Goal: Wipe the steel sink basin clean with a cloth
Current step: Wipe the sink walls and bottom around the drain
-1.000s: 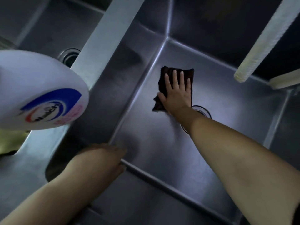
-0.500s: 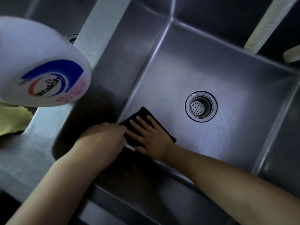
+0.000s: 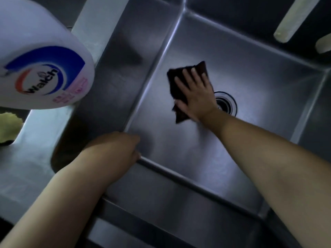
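The steel sink basin [image 3: 179,149] fills most of the view. A dark cloth [image 3: 176,81] lies flat on its floor, just left of the round drain [image 3: 226,102]. My right hand [image 3: 195,97] presses the cloth down with straight, spread fingers, and it hides part of the drain. My left hand [image 3: 116,147] rests at the basin's near-left corner, on the front wall; its fingers point down into the basin and I cannot see them clearly.
A white Walch bottle [image 3: 41,68] stands close to the camera on the left rim. A yellow cloth [image 3: 9,127] lies at the far left edge. Two pale tubes [image 3: 293,18] hang over the back right. A second basin lies beyond the divider.
My right hand has slid the cloth from the near-left corner, beside my left hand, back out across the floor toward the drain. The left hand stayed at the corner.
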A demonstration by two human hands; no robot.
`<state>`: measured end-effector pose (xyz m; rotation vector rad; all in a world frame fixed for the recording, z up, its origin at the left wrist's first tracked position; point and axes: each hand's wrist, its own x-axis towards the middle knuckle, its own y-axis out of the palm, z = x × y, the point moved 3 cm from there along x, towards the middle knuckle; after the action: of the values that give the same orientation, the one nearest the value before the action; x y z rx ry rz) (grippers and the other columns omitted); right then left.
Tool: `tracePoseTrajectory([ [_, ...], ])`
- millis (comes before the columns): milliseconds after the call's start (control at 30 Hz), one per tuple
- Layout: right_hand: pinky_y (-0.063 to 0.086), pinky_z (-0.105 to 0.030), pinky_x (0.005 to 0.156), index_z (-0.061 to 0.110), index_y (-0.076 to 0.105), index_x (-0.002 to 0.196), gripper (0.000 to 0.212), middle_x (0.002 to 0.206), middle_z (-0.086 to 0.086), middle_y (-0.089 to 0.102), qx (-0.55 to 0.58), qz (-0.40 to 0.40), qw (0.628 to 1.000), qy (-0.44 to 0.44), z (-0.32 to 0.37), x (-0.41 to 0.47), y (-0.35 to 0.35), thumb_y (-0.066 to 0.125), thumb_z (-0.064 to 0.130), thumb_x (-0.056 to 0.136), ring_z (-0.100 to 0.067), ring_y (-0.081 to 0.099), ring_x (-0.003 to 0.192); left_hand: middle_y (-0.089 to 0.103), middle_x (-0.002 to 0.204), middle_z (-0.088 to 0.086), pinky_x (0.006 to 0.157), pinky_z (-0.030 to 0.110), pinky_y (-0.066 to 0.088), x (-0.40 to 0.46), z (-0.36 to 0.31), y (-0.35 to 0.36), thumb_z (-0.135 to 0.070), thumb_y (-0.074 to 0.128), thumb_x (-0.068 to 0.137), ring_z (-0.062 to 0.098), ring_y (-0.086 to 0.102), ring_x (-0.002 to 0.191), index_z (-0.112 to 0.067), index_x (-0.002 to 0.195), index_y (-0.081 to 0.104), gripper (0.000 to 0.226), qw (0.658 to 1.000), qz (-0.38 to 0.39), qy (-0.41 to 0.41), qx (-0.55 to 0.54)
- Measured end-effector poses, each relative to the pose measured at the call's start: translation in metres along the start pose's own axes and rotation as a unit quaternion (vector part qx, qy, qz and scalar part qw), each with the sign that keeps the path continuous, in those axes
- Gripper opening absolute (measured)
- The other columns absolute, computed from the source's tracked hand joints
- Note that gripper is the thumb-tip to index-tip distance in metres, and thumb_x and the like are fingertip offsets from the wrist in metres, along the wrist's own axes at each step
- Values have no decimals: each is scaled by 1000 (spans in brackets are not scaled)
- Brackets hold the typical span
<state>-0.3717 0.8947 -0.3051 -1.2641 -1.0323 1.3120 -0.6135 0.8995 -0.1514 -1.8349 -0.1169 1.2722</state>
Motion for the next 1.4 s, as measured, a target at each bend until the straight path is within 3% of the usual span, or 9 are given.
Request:
tracePoseTrajectory([
  [167, 0, -52, 116, 26, 14, 152, 72, 159, -13, 9, -20, 19, 998, 62, 20, -17, 9, 28, 60, 90, -35, 3, 146, 59, 125, 2, 93, 33, 46, 2, 1, 3, -43, 49, 88, 24, 55, 114, -26, 120, 53, 37, 1000, -4, 15, -5],
  [367, 14, -57, 114, 24, 32, 148, 69, 155, -14, 24, 32, 8, 990, -135, 79, -124, 28, 49, 53, 87, -39, 15, 144, 62, 117, 4, 89, 36, 48, -2, -4, -1, -44, 50, 88, 26, 57, 108, -25, 115, 54, 33, 999, -32, 40, 7],
  [567, 10, -54, 116, 23, 31, 148, 65, 156, -10, 23, 22, 44, 979, -200, 26, -188, 30, 39, 55, 92, -34, 14, 145, 62, 115, 0, 90, 36, 46, -10, -17, -14, -44, 49, 87, 24, 56, 106, -22, 118, 55, 38, 986, -120, 86, 82],
  [767, 15, -54, 115, 21, 29, 147, 69, 154, -13, 25, -4, 44, 999, -6, -53, -179, 10, 38, 54, 87, -37, 19, 143, 66, 106, 9, 83, 41, 48, -9, -54, -22, -36, 56, 87, 33, 60, 97, -13, 115, 60, 37, 969, -129, 178, 114],
  [933, 7, -56, 116, 18, 21, 149, 74, 156, -17, 14, 4, 45, 983, 176, -40, -190, 11, 36, 56, 86, -40, 10, 144, 59, 112, -2, 82, 31, 40, 1, -93, -25, -40, 44, 93, 22, 55, 102, -21, 122, 51, 35, 948, -156, 240, 141],
  [1033, 14, -66, 108, 15, 31, 147, 83, 152, -23, 25, -22, 32, 997, 65, -5, -217, 21, 56, 58, 80, -48, 20, 138, 61, 106, -4, 77, 29, 37, 14, -115, -31, -40, 50, 90, 19, 56, 98, -24, 114, 55, 29, 935, -193, 250, 161],
  [1100, 14, -67, 109, 19, 27, 148, 81, 153, -19, 25, -46, 47, 995, -81, 6, -236, 28, 49, 61, 83, -47, 20, 139, 56, 114, -1, 81, 31, 32, 27, -126, -24, -34, 42, 95, 22, 50, 106, -21, 119, 48, 28, 948, -144, 245, 143],
  [1167, 10, -62, 114, 21, 20, 149, 79, 155, -14, 19, -52, 57, 986, -146, 0, -244, 31, 40, 64, 86, -42, 14, 142, 55, 116, 0, 79, 30, 29, 37, -133, -17, -34, 40, 95, 23, 49, 108, -19, 120, 46, 29, 949, -127, 252, 142],
  [1400, 11, -63, 112, 17, 19, 150, 84, 157, -18, 15, -4, 34, 989, 143, -51, -194, 23, 40, 63, 84, -42, 8, 144, 56, 114, -3, 71, 30, 35, 49, -130, 7, -44, 40, 94, 23, 53, 105, -23, 117, 48, 31, 957, -52, 257, 124],
])
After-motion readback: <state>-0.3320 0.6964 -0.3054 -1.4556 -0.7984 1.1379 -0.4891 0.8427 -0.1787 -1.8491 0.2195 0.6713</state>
